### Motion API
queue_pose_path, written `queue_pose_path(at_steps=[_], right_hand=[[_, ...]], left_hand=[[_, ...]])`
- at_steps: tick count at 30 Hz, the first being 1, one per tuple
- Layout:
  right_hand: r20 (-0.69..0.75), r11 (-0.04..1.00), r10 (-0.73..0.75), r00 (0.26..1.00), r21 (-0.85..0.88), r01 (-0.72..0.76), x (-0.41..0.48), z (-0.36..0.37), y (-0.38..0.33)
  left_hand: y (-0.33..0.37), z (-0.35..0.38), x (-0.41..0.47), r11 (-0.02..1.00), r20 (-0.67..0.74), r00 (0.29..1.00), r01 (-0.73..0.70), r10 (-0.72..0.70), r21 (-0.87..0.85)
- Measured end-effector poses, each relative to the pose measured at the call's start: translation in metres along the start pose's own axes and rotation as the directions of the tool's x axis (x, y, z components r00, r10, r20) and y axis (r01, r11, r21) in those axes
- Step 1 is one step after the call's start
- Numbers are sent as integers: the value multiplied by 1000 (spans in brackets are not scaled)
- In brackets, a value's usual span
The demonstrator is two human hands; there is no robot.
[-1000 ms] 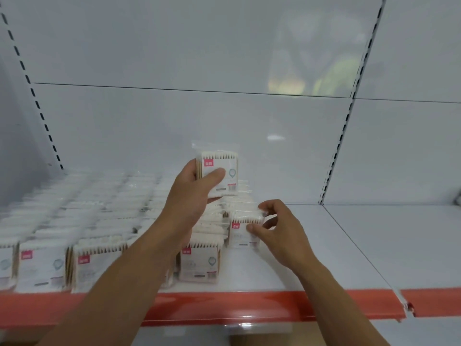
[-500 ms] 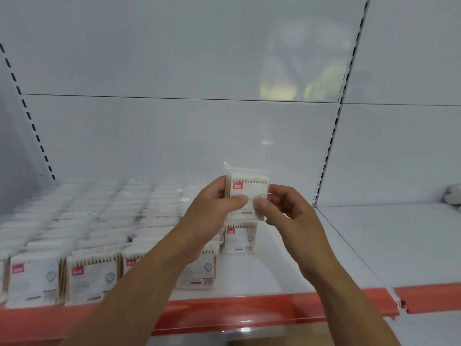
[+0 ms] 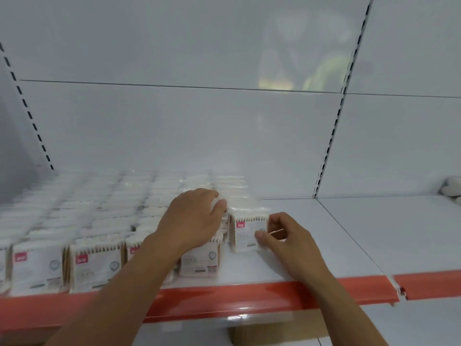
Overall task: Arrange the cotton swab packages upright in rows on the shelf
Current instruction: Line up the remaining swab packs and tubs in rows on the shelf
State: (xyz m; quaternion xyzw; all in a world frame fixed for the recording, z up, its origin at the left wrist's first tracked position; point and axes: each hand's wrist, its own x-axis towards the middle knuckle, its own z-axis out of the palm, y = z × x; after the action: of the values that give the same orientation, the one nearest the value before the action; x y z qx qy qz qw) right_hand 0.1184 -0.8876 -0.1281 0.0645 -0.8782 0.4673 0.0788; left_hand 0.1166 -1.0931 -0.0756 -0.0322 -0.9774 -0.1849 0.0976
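Rows of upright cotton swab packages [image 3: 94,265] fill the left part of the shelf [image 3: 349,233], so most of this bay looks done. Over the next-to-last row the left hand [image 3: 192,221] lies palm-down, fingers bent on the tops; whether they grip I cannot tell. Beside it the right hand [image 3: 291,239] has its fingers pinching the front package [image 3: 245,233] of the short rightmost row, which wants more

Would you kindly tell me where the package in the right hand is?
In the head view the package stands upright on the shelf at the right end of the rows, between the left hand and the right hand.
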Motion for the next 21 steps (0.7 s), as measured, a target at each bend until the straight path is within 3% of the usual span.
queue_pose_path(at_steps=[4, 14, 17, 21], right_hand=[[10, 995, 7, 1000, -101, -6, 6, 11, -2], [67, 994, 5, 998, -110, 3, 9, 9, 0], [118, 991, -10, 993, -134, 26, 10, -6, 4], [76, 976, -9, 997, -216, 25, 14, -47, 18]], left_hand=[[1, 0, -2, 999, -12, 1000, -5, 5, 31], [2, -2, -3, 999, 11, 1000, -5, 5, 40], [8, -3, -2, 999, -17, 1000, 1, 0, 52], [40, 1, 2, 999, -85, 995, -44, 46, 23]])
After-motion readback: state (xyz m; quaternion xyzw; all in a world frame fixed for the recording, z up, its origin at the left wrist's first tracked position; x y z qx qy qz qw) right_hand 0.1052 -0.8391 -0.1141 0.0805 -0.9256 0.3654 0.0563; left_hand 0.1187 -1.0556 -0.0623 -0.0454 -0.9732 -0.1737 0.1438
